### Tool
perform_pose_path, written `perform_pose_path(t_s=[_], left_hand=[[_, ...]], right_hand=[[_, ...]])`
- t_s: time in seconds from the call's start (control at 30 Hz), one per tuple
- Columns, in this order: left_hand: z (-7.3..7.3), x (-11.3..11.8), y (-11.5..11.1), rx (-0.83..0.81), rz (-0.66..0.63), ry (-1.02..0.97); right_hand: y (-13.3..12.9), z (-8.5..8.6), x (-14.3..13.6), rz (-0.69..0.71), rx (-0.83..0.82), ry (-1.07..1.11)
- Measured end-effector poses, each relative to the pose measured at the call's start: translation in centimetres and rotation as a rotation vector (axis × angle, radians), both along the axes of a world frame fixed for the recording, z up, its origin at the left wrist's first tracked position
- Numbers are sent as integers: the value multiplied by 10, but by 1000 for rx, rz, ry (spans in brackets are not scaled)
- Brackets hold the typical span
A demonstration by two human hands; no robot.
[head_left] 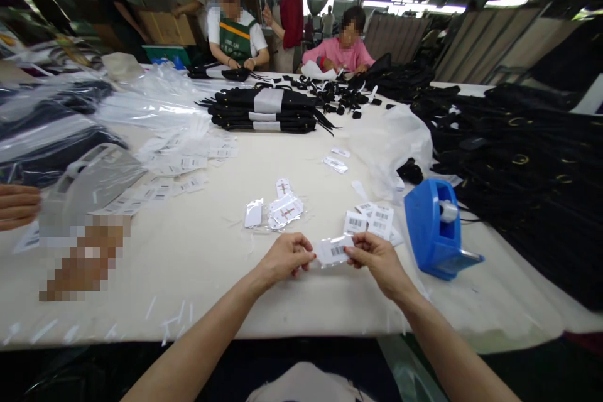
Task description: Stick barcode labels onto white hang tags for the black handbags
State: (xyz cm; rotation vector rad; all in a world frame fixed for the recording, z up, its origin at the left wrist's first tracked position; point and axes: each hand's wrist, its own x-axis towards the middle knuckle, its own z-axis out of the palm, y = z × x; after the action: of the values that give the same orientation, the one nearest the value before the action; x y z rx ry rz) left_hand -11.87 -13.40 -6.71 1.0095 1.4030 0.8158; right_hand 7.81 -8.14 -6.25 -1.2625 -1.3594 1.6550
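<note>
Your left hand (288, 256) is closed in a pinch, thumb and fingertips at the left end of a small clear plastic packet with a white barcode label (333, 251). Your right hand (377, 259) pinches the packet's right end, thumb on top. The packet sits between your hands, near the front edge of the cream-covered table (301, 308).

Just beyond your right hand: loose white barcode labels (380, 221), overlapping. Right of them, a blue plastic tape dispenser (426, 229) with a roll in it. Beyond your left hand, a small cluster of white printed tags in clear plastic (285, 210).

Farther left, a grey tape dispenser (94, 179) near strips of barcode labels (157, 191); a co-worker's hand (19, 206) at the far left edge. Farther out, a stack of black fabric items with white paper bands (266, 110). Black fabric heaped on the right (522, 157). Two people are seated across the table.
</note>
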Motion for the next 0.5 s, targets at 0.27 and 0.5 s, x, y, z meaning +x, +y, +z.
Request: perform_pose_path(t_s=[0.27,0.5], left_hand=[[-31,-33,-8,311,400,443],[-17,-50,7,397,311,952]], right_hand=[[141,39,-41,-275,-9,5],[73,5,-55,5,373,-240]])
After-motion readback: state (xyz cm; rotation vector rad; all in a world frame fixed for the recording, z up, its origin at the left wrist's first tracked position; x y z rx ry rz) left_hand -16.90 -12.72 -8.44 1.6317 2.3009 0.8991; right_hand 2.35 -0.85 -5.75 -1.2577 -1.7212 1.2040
